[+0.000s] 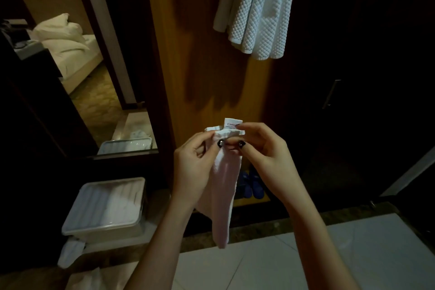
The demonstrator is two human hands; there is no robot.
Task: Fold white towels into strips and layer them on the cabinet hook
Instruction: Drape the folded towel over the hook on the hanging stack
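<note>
Your left hand (195, 158) and right hand (256, 146) pinch the top of a narrow white folded towel (223, 195) hanging between them; textured white towels (259, 12) already hang above, more wait in the clear plastic bin (106, 209).

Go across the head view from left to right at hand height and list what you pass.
lidded plastic bin → left hand → white towel, pinched at its top by both hands → right hand → cabinet door handle
</note>
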